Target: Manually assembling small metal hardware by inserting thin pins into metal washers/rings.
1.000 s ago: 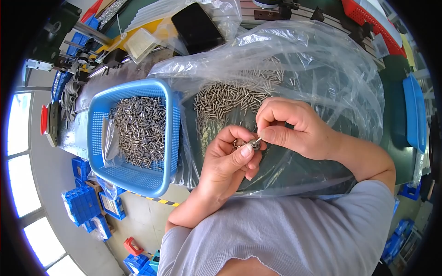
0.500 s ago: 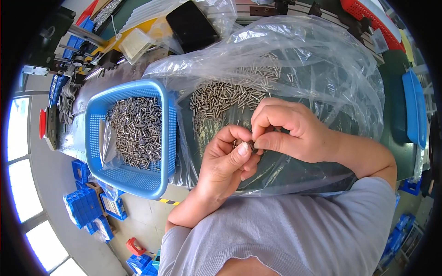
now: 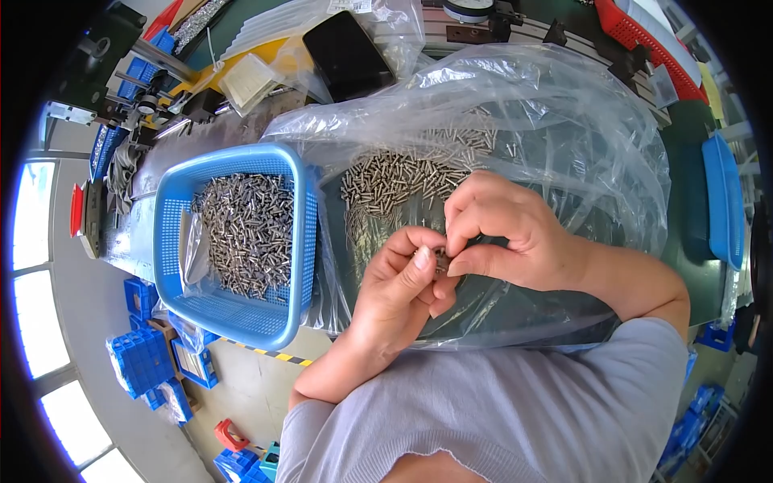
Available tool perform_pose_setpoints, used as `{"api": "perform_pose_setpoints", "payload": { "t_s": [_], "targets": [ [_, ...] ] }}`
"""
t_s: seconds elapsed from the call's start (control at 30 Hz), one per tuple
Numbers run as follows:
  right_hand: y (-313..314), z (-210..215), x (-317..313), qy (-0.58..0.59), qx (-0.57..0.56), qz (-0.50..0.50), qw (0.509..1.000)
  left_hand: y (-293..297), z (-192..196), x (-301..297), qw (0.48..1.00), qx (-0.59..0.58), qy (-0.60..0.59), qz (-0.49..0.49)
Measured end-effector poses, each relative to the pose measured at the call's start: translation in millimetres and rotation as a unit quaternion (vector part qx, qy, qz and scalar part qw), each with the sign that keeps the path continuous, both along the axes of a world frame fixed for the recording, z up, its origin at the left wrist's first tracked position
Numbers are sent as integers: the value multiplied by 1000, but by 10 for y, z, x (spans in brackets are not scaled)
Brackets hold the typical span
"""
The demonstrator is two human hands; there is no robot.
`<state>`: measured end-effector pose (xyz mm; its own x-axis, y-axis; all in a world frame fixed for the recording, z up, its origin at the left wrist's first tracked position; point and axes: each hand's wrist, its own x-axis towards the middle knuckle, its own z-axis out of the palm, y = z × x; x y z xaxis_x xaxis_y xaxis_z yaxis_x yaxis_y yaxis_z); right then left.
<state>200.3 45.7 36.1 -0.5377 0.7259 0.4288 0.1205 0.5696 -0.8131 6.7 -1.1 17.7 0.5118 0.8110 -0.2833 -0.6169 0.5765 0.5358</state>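
My left hand (image 3: pixel 400 278) is closed, palm up, with small metal pieces (image 3: pixel 441 261) showing between its thumb and curled fingers. Against its fingertips, my right hand (image 3: pixel 507 229) pinches thumb and forefinger together; whatever sits in that pinch is hidden. Just beyond both hands, a loose pile of small metal pins (image 3: pixel 394 179) lies on a clear plastic sheet (image 3: pixel 580 121). To the left stands a blue plastic basket (image 3: pixel 304 241), holding many more short metal pins (image 3: pixel 245 229) and a pale flat piece in a clear bag (image 3: pixel 193 249).
A black tablet-like slab (image 3: pixel 348 55) lies at the back beside a small clear case (image 3: pixel 248 84). A dial gauge (image 3: pixel 469 8) and metal rail are at the far edge. Red (image 3: pixel 656 48) and blue trays (image 3: pixel 725 201) sit to the right. Blue crates (image 3: pixel 145 361) stand on the floor, lower left.
The whole view has shifted slightly. Both hands stay together; the right fingertips have drawn a little away from the left thumb, and more of the metal pieces in the left fingers shows.
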Motion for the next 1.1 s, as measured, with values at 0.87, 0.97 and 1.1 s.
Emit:
{"api": "perform_pose_setpoints", "payload": {
  "t_s": [0.87,0.97,1.1],
  "targets": [
    [27,135,71,-27,-209,27,977,9,29,-27,1000,-13,0,-4],
    [-3,111,56,-24,-192,32,981,14,43,-1,1000,-4,9,-8],
    [-18,71,42,-22,-183,29,982,16,32,32,999,11,36,1]
  ]
}}
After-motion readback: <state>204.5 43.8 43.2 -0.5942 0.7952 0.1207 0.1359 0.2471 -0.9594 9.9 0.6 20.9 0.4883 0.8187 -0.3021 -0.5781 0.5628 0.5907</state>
